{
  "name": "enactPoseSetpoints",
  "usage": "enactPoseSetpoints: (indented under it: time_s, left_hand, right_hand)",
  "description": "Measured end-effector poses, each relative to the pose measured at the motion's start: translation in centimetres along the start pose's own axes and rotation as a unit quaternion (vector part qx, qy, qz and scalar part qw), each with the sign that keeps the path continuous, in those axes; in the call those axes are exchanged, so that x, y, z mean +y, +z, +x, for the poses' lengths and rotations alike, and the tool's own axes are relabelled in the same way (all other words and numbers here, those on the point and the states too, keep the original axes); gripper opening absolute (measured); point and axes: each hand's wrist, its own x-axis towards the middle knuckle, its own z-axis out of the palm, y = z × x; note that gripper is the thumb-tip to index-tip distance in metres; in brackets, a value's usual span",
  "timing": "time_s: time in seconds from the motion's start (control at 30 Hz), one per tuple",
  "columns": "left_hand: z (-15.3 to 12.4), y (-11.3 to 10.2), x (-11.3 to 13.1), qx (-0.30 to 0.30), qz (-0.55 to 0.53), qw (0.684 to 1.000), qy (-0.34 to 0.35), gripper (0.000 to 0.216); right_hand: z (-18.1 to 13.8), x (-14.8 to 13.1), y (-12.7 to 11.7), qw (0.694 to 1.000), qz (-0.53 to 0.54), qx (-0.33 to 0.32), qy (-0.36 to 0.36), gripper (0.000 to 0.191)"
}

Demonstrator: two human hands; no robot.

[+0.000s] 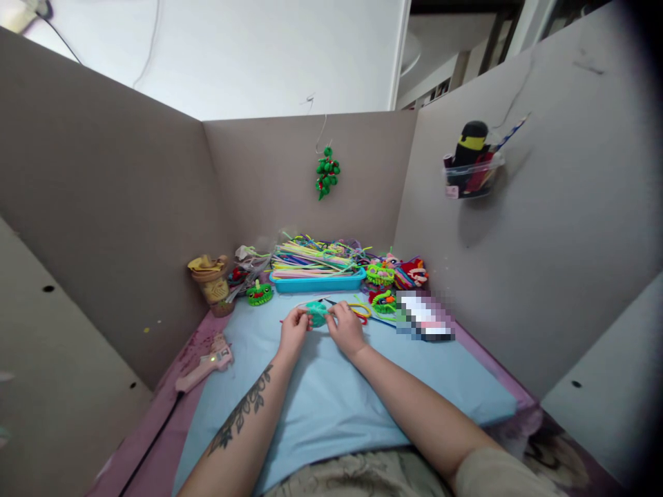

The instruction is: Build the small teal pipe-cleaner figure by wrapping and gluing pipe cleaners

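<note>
My left hand [293, 327] and my right hand [346, 326] meet over the light blue mat [331, 393], fingers pinched on a small teal pipe-cleaner piece [315, 313] held between them. A yellow pipe-cleaner loop [361, 310] lies just right of my right hand. A green pipe-cleaner figure [260, 295] sits left of my left hand.
A blue tray [315, 281] heaped with coloured pipe cleaners stands at the back, with finished craft pieces [396, 276] to its right. A pink glue gun [207, 364] lies at the left, a jar [212, 284] behind it. Grey cardboard walls enclose the desk; a green ornament [327, 172] hangs at the back.
</note>
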Motion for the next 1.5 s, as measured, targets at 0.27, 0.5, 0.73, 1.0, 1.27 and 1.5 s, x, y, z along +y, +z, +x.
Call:
enactPoseSetpoints:
  time_s: [0.27, 0.5, 0.73, 1.0, 1.27, 1.5]
  left_hand:
    - [-0.5, 0.1, 1.0, 0.005, 0.005, 1.000, -0.015, 0.030]
    - [-0.4, 0.0, 1.0, 0.013, 0.019, 1.000, -0.015, 0.035]
    - [0.0, -0.3, 0.0, 0.012, -0.004, 1.000, 0.013, 0.030]
    - [0.1, -0.3, 0.0, 0.038, -0.001, 0.999, 0.016, 0.024]
    - [0.0, -0.2, 0.6, 0.020, 0.007, 1.000, 0.012, 0.033]
    - [0.1, -0.2, 0.2, 0.019, -0.008, 1.000, -0.008, 0.035]
  right_hand:
    - [-0.1, 0.2, 0.2, 1.000, -0.020, 0.004, -0.008, 0.007]
    - [-0.2, 0.3, 0.3, 0.999, -0.046, -0.004, -0.020, 0.007]
    - [-0.1, 0.0, 0.1, 0.999, -0.015, -0.036, -0.032, 0.010]
    - [0.0, -0.2, -0.1, 0.996, 0.054, -0.059, -0.042, 0.015]
    - [0.1, 0.1, 0.0, 0.997, 0.034, -0.050, -0.040, 0.013]
    - [0.1, 0.2, 0.0, 0.999, 0.018, -0.009, -0.033, 0.011]
